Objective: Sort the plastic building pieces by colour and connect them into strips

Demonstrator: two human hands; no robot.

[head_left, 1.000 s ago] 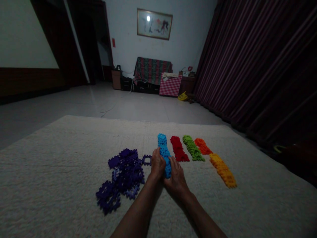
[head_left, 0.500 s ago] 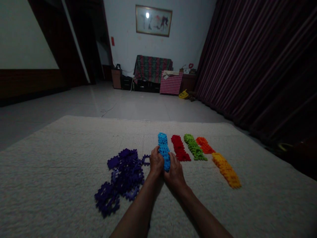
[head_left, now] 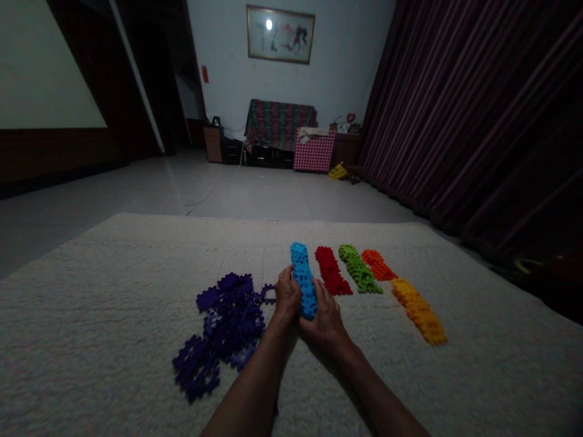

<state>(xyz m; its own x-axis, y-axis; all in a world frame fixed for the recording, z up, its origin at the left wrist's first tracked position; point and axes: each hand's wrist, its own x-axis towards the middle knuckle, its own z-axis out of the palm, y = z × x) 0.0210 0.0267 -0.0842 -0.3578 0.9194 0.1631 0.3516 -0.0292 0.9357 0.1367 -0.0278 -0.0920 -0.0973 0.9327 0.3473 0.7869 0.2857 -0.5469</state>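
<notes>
A row of light-blue notched plastic building pieces (head_left: 302,273), overlapping one another, lies on the pale rug. My left hand (head_left: 286,295) presses its left side with curled fingers. On the other side, my right hand (head_left: 324,318) closes round the near end of the row. Dark purple pieces (head_left: 234,321) of the same notched kind lie in a loose heap left of my hands, one of them partly behind my left hand. To the right are similar rows in red (head_left: 332,271), green (head_left: 359,269), orange (head_left: 378,264) and yellow (head_left: 419,311).
The pale rug (head_left: 113,291) spreads over a tiled floor (head_left: 255,194). A thin cord (head_left: 195,203) lies beyond its far edge. Against the back wall stands a cloth-covered cabinet (head_left: 280,124), and a dark curtain (head_left: 432,109) hangs on the right.
The near end of the blue row has shifted slightly toward me and to the right, with my right hand beside it. My left hand has hardly moved.
</notes>
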